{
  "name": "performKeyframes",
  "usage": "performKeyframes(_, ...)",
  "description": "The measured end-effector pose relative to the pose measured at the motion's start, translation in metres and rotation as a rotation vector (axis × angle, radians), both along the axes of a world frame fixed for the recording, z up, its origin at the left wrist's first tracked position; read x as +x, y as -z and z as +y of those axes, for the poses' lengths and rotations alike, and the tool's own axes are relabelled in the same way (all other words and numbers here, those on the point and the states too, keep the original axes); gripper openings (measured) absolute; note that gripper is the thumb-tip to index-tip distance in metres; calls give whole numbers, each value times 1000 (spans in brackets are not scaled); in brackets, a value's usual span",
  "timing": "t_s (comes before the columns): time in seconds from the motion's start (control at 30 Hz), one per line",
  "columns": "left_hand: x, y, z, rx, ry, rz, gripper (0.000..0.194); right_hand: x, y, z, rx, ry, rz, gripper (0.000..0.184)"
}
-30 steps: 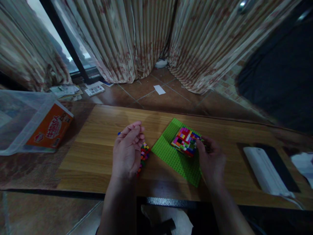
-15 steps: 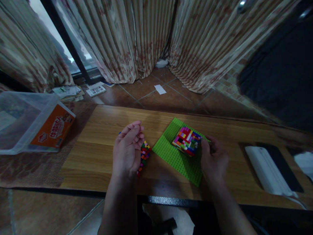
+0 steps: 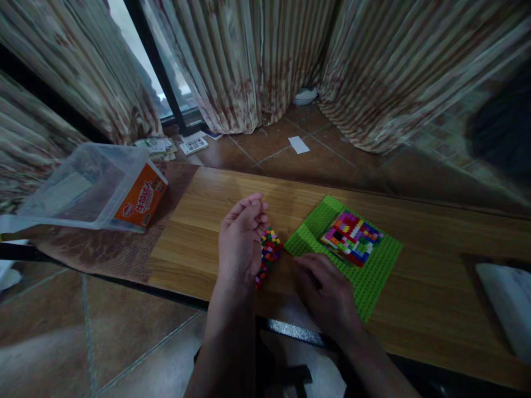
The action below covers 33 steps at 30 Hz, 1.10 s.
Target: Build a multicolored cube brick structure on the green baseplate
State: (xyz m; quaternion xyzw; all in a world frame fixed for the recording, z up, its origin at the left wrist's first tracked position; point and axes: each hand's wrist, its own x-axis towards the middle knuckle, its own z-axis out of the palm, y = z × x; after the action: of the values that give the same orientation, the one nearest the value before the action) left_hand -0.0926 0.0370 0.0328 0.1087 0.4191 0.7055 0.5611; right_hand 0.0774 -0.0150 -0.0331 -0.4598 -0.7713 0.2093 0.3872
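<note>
My left hand [image 3: 241, 240] is raised over the table with its fingers curled in and thumb against them; anything inside is hidden. Beside and partly behind it lies a pile of small colourful bricks [image 3: 270, 250]. My right hand [image 3: 327, 293] hovers at the near edge of a green baseplate [image 3: 373, 287], fingers loosely bent and pointing left toward the pile, thumb apart from them. I see nothing between its fingers. On the baseplate stands a block built of multicoloured bricks [image 3: 352, 236], apart from both hands.
A clear plastic bin [image 3: 103, 193] with an orange label stands at the left on a brown mat [image 3: 136, 254]. A white device [image 3: 506, 304] lies at the right end of the wooden table [image 3: 199, 221]. Striped curtains [image 3: 232, 66] hang beyond it.
My right hand has left the side of the brick block and moved left toward the pile. My left hand keeps its curled pose. The whole view has turned left.
</note>
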Motion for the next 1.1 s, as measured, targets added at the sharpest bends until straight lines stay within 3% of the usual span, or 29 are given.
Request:
performKeyframes(0.1,1,-1,0,-7,10,-5,12,-12,9,-3,-22,-43,-7,18)
performKeyframes(0.53,3,2,-1,-2,31,-18,10,-28,18,6,34,79,-310,22)
performKeyframes(1.1,3,0,-1,-4,23,-10,9,-19,13,2,-39,29,-197,17)
